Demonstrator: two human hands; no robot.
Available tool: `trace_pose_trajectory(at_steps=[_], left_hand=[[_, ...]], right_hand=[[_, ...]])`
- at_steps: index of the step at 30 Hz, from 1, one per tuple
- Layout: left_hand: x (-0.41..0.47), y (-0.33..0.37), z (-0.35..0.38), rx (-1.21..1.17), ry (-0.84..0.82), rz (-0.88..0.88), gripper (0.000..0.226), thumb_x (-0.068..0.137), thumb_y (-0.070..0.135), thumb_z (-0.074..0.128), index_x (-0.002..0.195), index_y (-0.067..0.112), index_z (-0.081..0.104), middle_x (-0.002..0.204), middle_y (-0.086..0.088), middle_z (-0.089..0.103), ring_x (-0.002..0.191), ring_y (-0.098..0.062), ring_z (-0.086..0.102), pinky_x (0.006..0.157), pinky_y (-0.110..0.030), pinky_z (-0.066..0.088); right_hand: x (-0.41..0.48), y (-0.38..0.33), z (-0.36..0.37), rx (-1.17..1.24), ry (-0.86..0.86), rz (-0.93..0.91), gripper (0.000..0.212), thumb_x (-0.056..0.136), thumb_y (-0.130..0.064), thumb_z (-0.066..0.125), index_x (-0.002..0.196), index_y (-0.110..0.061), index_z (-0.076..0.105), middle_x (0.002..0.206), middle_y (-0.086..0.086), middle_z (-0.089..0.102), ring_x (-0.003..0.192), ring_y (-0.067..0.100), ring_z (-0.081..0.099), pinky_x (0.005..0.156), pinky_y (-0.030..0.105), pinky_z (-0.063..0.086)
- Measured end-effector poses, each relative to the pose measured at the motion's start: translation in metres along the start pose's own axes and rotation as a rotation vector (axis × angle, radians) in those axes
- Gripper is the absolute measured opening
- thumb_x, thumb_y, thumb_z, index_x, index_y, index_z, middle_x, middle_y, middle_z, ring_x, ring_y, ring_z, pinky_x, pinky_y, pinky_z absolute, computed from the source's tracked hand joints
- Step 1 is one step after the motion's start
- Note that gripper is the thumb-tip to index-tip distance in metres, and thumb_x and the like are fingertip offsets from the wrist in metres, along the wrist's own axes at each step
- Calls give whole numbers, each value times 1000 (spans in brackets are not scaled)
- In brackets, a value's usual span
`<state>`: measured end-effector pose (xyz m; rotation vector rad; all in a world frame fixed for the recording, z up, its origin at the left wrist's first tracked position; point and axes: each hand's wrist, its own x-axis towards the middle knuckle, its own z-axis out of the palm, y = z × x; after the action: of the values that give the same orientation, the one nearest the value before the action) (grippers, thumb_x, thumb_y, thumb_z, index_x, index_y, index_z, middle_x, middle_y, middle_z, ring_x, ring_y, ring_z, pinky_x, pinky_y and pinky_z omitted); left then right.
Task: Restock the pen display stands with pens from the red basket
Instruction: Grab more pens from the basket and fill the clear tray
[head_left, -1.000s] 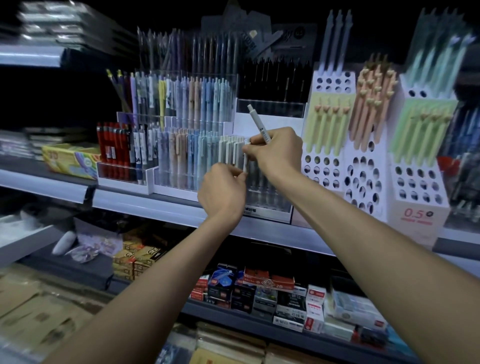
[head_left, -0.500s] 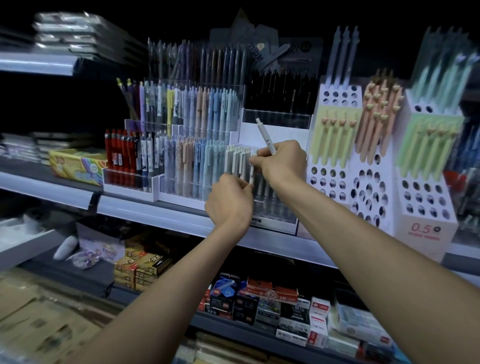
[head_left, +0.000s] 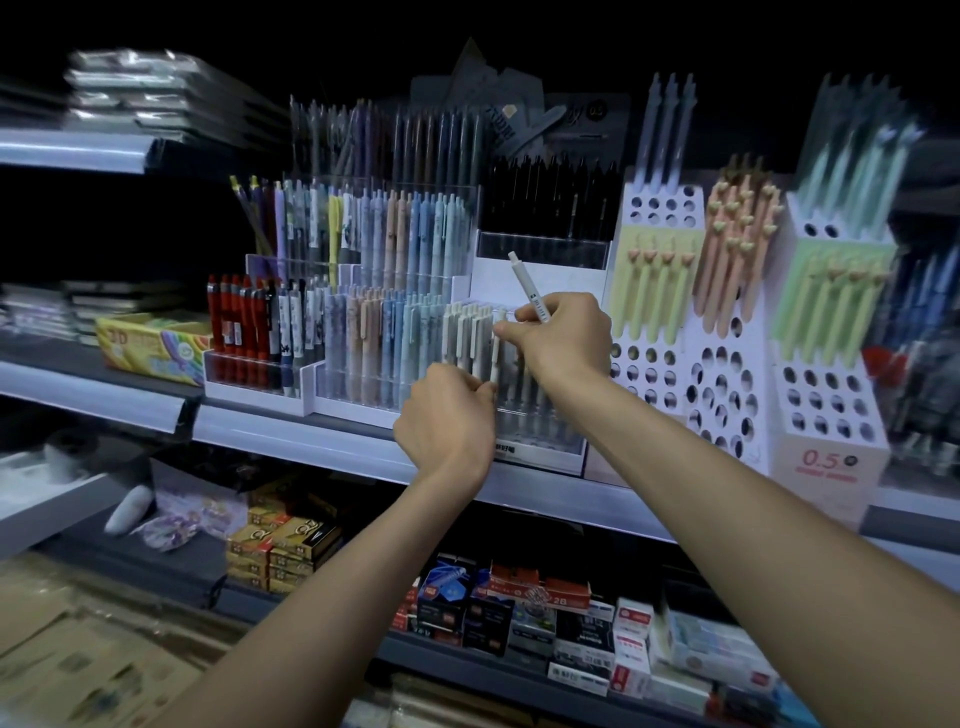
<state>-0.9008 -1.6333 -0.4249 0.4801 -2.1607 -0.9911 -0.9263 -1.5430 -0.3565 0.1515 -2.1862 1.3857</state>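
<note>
White pens (head_left: 467, 338) packed tight left; perforated stand (head_left: 719, 384) close right; black pens (head_left: 545, 202) tiered behind; approach open from shelf (head_left: 291, 441) front.

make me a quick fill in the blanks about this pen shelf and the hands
1. The right hand holds a ____ pen that sticks up above its fingers.
2. The label on the holed stand at the far right reads ____.
3. The leftmost pens on the middle shelf, next to the yellow box, are mostly ____.

Missing words: white; 0.5; red
</note>
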Motion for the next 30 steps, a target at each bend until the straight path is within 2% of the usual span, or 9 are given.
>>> trace_pose_trajectory(at_steps=[3,6,11,13,16,19,22,25,30], left_hand=[[-8,-3,-12,30,-21,61,35,92,44,72,68,19,73,62,-1,68,66,-28,66,60,-31,46],[-20,-6,-25,-5,-97,93,30,90,48,73,75,24,78,63,3,69,67,-22,68,60,-30,50],[-40,-10,-35,-315,-320,94,31,91,44,73,72,20,77,68,8,73,72,-9,67,73,-39,57],[-53,-9,-40,-413,-389,121,37,96,43,68,78,14,79,69,4,73,61,-6,62,66,-36,56],[-73,-4,-45,-522,-473,132,36,100,43,64,89,14,81,75,2,75,62,-5,64,63,-17,48],[-84,2,-45,-581,-552,161,24,96,36,72,89,16,82,82,-2,77,73,-14,69,73,-28,53],[-92,3,-39,-547,-515,205,23,91,23,77,70,15,74,71,-4,74,73,-21,69,81,-46,55],[-97,3,-36,-464,-422,183,28,88,23,78,62,15,71,64,0,72,73,-24,71,76,-46,55],[-78,-3,-25,-483,-365,107,12,81,27,87,89,20,81,76,8,78,80,-8,75,84,-37,60]], right_hand=[[-9,-2,-14,1,5,49,19,81,-30,86,77,-18,73,73,-1,72,68,22,70,66,37,59],[-23,0,-31,57,-123,184,19,85,-24,81,81,-8,72,65,2,63,53,18,54,51,27,41],[-45,11,-44,207,-279,280,17,99,-20,60,89,-16,47,84,12,50,73,24,41,64,38,32],[-56,18,-47,239,-242,277,10,103,-21,50,95,-16,47,82,10,51,75,25,44,69,41,37],[-67,24,-55,230,-199,248,20,100,-22,58,82,-17,52,73,5,50,72,26,50,79,50,51],[-77,22,-70,275,-203,265,18,95,-21,72,81,-21,62,77,-1,58,81,24,57,85,44,55],[-85,22,-80,307,-154,244,13,86,-16,83,85,-12,71,93,11,70,98,35,67,97,49,57],[-86,24,-79,279,-121,218,19,75,-17,91,80,-21,73,88,1,75,93,27,74,90,48,60],[-78,23,-74,266,-73,156,13,80,-24,86,81,-23,73,84,-3,75,84,23,74,87,50,60]])
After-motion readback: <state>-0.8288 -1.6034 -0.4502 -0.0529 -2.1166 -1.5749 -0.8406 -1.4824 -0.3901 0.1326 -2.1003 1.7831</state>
